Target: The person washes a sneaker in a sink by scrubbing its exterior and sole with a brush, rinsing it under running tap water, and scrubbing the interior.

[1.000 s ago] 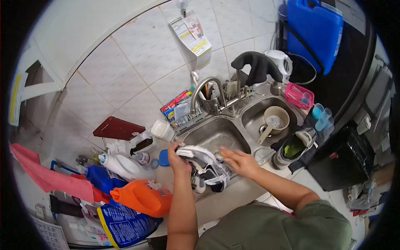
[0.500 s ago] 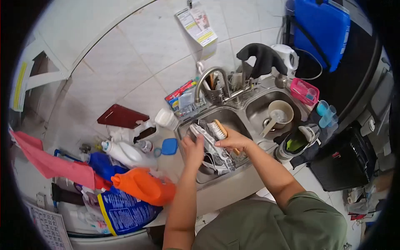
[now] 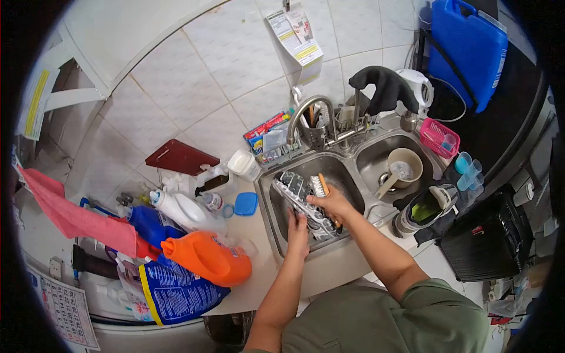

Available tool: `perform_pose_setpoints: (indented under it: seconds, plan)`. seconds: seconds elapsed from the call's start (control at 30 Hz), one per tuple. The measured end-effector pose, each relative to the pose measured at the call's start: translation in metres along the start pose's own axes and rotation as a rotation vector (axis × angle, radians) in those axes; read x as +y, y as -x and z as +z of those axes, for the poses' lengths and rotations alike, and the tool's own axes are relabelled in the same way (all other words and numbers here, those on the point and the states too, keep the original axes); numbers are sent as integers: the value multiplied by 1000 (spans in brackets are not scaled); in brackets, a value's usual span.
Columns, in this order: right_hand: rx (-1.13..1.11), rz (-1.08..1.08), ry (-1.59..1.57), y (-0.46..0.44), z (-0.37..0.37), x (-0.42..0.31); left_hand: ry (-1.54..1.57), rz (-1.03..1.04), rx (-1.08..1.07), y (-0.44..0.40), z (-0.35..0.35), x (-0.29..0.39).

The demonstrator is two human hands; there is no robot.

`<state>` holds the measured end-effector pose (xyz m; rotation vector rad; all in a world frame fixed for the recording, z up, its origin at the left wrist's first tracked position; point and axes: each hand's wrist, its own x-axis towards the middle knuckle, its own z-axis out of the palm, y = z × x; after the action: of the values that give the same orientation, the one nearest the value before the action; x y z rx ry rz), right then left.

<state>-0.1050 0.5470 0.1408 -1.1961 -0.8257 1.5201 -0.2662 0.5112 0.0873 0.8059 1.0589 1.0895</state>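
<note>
So I'm standing in this kitchen and there's a white, grey and black running shoe (image 3: 301, 197) held tilted over the sink basin (image 3: 347, 179), sole edge facing roughly 8 o'clock. The left hand (image 3: 298, 230) has hold of it low down on that edge, though I can't see how far the fingers wrap underneath. The right hand (image 3: 331, 206) is closed round a wooden scrub brush (image 3: 321, 185), white bristles turned towards the shoe; can't swear whether they're touching. If the shoe's the middle of the clock, the faucet (image 3: 292, 128) is at 12, a beige dipper (image 3: 415, 162) sits in the other basin (image 3: 372, 159) at 2, and another shoe (image 3: 425, 210) with a green inside is at 3. Over at 9 there's a blue lid (image 3: 246, 204) on the desk (image 3: 250, 232), and an orange bottle (image 3: 207, 257) at 8. My guess on handling: pretty light, heavier if it's soaked, stiff along the sole, floppy in the upper, hard to break. Could get slippery if those pale bits are suds (can't tell from here). I'd grab it by the sole edge or heel, since the soft upper would probably squish and twist.
</note>
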Motion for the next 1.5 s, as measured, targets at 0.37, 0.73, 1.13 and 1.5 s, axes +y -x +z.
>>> perform_pose_setpoints:
  seconds: [0.37, 0.73, 1.13, 1.5]
  plan:
    - [-102, 46, -20, 32, 5, -11, 315, -130, -59, -19, -26, 61]
    - [417, -649, 770, 38, -2, -23, 343, -142, -194, 9, -33, 83]
    - [137, -1398, 1064, 68, 52, -18, 268, -104, -127, -5, -22, 66]
    - [653, -1166, 965, 10, -35, -53, 79, 38, -217, 18, -13, 104]
